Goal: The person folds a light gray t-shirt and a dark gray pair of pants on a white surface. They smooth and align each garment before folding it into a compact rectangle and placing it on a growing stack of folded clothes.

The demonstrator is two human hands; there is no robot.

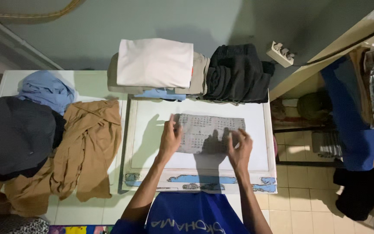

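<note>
The left hand (170,138) lies flat on the left end of a folded grey patterned cloth (209,134), with the fingers spread and pointing away from the person. The right hand (239,150) rests at the lower right edge of the same cloth, fingers open and slightly curled over the edge; neither hand is closed around anything. The cloth lies in the middle of a white board (148,138) with a blue painted front edge, which sits on the bench (87,82).

Behind the board stands a stack of folded clothes (156,65), cream on top and beige and light blue below, and next to it a dark folded pile (238,73). To the left lie unfolded things: a brown garment (89,143), a light blue shirt (46,91) and a dark grey garment (16,132). A white power strip (280,53) is on the wall side.

To do this fold well, I think the left palm should hold the cloth flat, so it does not slide, while the right hand takes the edge evenly with all fingers. The edges should meet straight, and the surface should be smoothed from the middle outward.
</note>
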